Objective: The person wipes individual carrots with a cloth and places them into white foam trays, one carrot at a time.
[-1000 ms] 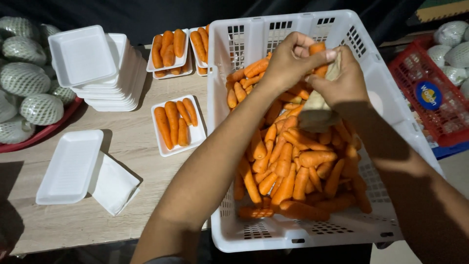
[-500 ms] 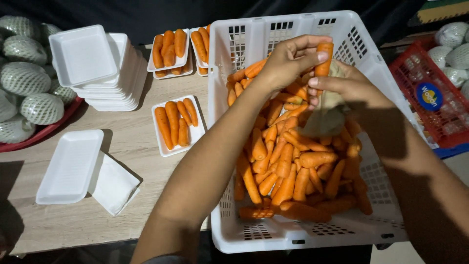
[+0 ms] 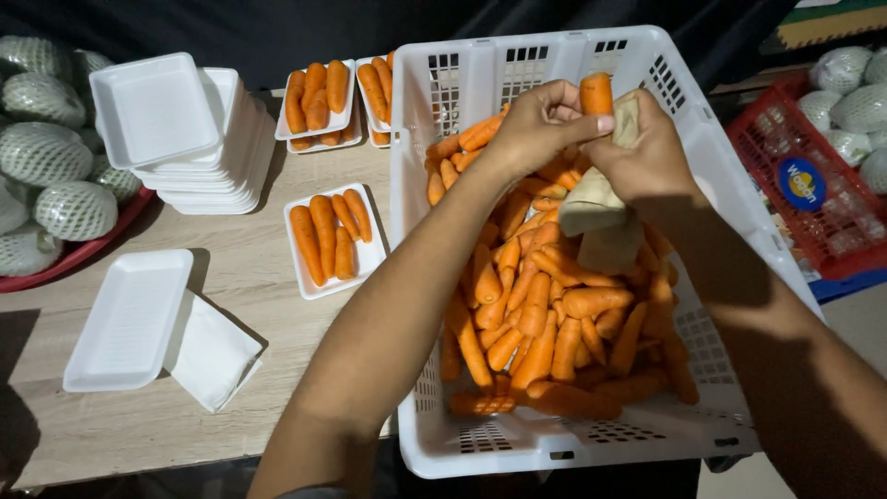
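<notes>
One big white crate [image 3: 711, 176] is seen at centre-right, its slotted far wall raised, w/ a deep heap of carrots [image 3: 545, 314] piled inside. Left of it, on the wood table [image 3: 240, 277], are set a stack of white foam trays [image 3: 176, 129], one filled tray [image 3: 333, 238] w/ approx. five carrots laid side by side, two more filled trays [image 3: 319, 102] at the back, and an empty tray [image 3: 129, 319] near the front edge. Netted green fruit [image 3: 55, 176] is seen far left; a red basket [image 3: 813, 185] far right.

Above the heap, near the crate's far wall, a single carrot [image 3: 596, 92] is held. Its long axis is stood nearly upright, one blunt end pointed up and slightly away; the lower end is hidden by fingers. It is pinched by the left hand [image 3: 540, 120], fingers closed round it from the left. The right hand [image 3: 647, 157] is pressed against it from the right, clenched on a beige cloth [image 3: 591, 208] that hangs down toward the heap. Both hands are touching the carrot, so neither is nearer. The filled tray lies well to the left and nearer the body.
</notes>
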